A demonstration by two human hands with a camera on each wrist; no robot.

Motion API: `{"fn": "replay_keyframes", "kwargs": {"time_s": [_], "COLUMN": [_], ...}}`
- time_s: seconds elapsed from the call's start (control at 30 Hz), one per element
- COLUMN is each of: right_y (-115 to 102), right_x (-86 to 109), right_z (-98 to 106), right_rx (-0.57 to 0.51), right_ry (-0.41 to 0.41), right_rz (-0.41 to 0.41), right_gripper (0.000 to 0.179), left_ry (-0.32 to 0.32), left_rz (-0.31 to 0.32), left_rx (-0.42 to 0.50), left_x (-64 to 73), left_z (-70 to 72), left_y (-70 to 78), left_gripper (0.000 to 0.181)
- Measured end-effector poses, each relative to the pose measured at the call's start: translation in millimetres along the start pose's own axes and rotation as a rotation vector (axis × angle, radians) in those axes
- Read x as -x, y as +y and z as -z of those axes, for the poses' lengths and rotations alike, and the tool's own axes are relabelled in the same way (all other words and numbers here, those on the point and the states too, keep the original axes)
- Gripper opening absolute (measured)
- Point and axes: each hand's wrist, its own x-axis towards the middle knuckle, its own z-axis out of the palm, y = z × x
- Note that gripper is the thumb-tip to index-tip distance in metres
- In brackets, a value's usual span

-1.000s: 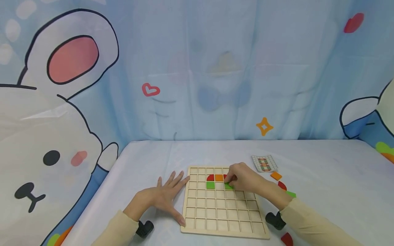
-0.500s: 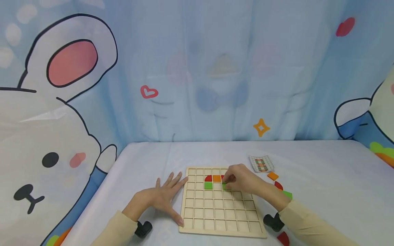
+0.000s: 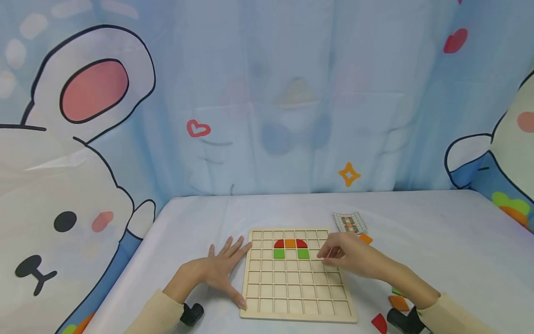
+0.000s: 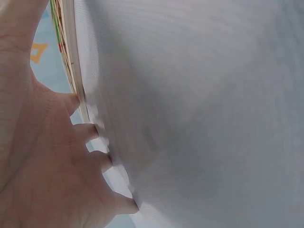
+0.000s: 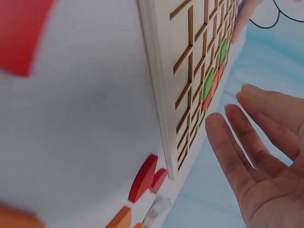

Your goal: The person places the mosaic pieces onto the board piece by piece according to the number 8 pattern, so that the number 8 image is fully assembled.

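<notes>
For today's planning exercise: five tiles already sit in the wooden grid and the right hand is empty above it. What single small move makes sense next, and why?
Probably reach the right hand to the loose orange tile beside the pattern card. The cell between the two green tiles on the board is bare, the hand holds nothing, and the left hand already steadies the board's edge.

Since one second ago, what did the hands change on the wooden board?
The right hand let go of the right green square, now seated in its cell, and drew back toward the board's right edge with fingers relaxed. The left hand stayed flat against the left edge of the wooden board; the other placed pieces did not move.
</notes>
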Motion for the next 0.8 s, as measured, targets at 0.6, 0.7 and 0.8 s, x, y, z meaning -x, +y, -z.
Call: {"fn": "replay_keyframes", "kwargs": {"time_s": [0.6,0.7,0.8], "right_y": [16.7,21.7,23.1], "right_x": [69.9,78.9,84.0], "right_z": [24.2,20.1,13.7], "right_rx": [-0.044,-0.100,-0.149], "right_ry": [-0.279,-0.312,-0.327], "right_rz": [-0.134,-0.116,-0.085], "right_gripper": [0.019,0.020,0.020], "left_ry": [0.004,0.003,0.000], "left_rz": [-0.012,-0.004,0.007], "left_rx": [0.034,0.036,0.033], "left_x": [2.1,2.4,2.7], "left_z": [0.1,-0.5,-1.1], "left_y": [-1.7,-1.7,-1.8], "left_gripper": [0.133,0.132,0.132]}}
